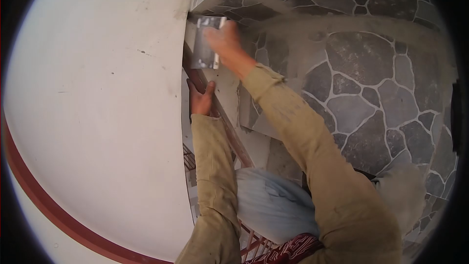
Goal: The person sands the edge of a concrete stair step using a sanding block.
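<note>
My right hand (223,44) is raised high and grips a flat metal blade, a wide scraper or trowel (205,44). The blade is pressed into the corner where the white wall (97,93) meets the stone-clad ledge (254,0). Lower down, my left hand (199,99) is closed around a reddish-brown rail (229,132) that slants down to the right beside the white wall. Both arms wear tan sleeves.
A wall of dark irregular stones with pale joints (371,78) fills the right side. A red band (39,200) runs along the bottom of the white wall. Red railing bars (254,244) and a drop show below, with light blue cloth (273,205) at my waist.
</note>
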A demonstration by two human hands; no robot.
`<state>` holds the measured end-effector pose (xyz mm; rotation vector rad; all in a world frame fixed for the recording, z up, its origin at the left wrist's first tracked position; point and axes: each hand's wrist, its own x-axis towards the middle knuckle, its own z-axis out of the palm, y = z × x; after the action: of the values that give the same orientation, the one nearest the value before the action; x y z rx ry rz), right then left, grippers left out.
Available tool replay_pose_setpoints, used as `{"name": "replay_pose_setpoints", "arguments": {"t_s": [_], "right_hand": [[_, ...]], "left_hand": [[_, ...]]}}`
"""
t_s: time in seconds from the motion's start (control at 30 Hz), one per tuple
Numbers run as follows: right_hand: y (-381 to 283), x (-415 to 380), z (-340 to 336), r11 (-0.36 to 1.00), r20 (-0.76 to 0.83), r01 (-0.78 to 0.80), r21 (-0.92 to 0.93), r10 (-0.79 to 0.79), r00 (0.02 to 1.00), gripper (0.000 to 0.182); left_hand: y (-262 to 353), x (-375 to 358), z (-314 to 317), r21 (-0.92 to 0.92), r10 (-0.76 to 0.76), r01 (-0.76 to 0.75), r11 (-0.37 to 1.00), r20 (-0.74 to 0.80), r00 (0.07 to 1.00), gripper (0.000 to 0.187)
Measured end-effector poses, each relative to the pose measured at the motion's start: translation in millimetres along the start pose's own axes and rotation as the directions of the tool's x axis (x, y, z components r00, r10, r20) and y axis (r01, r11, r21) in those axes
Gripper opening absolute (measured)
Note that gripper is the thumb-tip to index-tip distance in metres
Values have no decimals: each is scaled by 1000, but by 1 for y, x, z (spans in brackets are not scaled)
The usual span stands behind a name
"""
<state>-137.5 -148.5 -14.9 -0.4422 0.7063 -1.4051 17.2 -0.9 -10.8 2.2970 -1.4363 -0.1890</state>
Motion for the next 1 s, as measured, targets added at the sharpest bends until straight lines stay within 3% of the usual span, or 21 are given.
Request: {"name": "replay_pose_setpoints", "arguments": {"t_s": [0.1, 0.13, 0.23, 0.3, 0.37, 0.5, 0.57, 0.63, 0.67, 0.77, 0.8, 0.83, 0.87, 0.9, 0.97, 1.0], "right_hand": [[6, -4, 1, 995, 20, 102, 16, -103, 995, 21], [11, 7, 23, 980, 36, 80, -184, -74, 997, 24], [24, 13, 10, 978, 136, 122, -167, -100, 986, 28], [19, 10, 0, 979, 67, 122, -166, -112, 991, 29], [-9, -8, -15, 986, 57, 23, -168, -13, 998, 25], [12, 10, 32, 980, 19, 130, -154, -129, 992, 22], [12, 17, 36, 989, -1, 39, -139, -40, 999, 20], [10, 8, 25, 974, -70, 78, -214, -95, 993, 18], [9, 6, 11, 994, -9, 24, -110, -25, 1000, 18], [4, 2, -3, 995, 131, 55, -82, -44, 990, 18], [21, 15, 24, 990, 34, 59, -128, -55, 998, 21], [17, 16, 38, 981, -41, 108, -158, -116, 992, 22], [18, 19, 37, 986, -2, 98, -134, -99, 995, 22], [16, 21, 35, 991, 28, 86, -106, -83, 996, 22], [21, 17, 18, 996, -4, 71, -58, -71, 997, 22], [24, 13, 8, 998, -8, 57, -23, -57, 998, 22]], "left_hand": [[6, -3, -2, -75, 8, -5, 997, 33, 999, 105], [6, -3, -2, -99, 10, -7, 995, 34, 999, 105], [-7, -1, -2, -73, 30, -28, 997, 21, 999, 104], [-9, 5, 1, -27, 52, -51, 998, 12, 999, 103], [5, -2, -3, -217, 22, -3, 976, 87, 996, 100], [4, -2, -3, -159, 89, -75, 984, 81, 993, 98], [25, -11, -2, -302, 22, 25, 953, 149, 989, 95], [2, -3, 0, -191, 21, -6, 982, 77, 997, 95], [-12, 4, 1, -92, 26, -27, 995, -10, 1000, 95], [-13, 5, -1, -25, 75, -75, 997, 3, 997, 96], [-4, 2, -2, -30, 71, -71, 997, 1, 997, 96], [12, -4, -4, -147, 43, -31, 989, 80, 996, 97], [22, -8, -5, -253, 28, 15, 967, 163, 986, 98], [18, -9, -5, -240, 31, 12, 971, 174, 984, 98], [10, -6, 0, -148, 4, -2, 989, 12, 1000, 84], [12, -4, 1, -150, 7, -5, 989, 15, 1000, 84]]}}
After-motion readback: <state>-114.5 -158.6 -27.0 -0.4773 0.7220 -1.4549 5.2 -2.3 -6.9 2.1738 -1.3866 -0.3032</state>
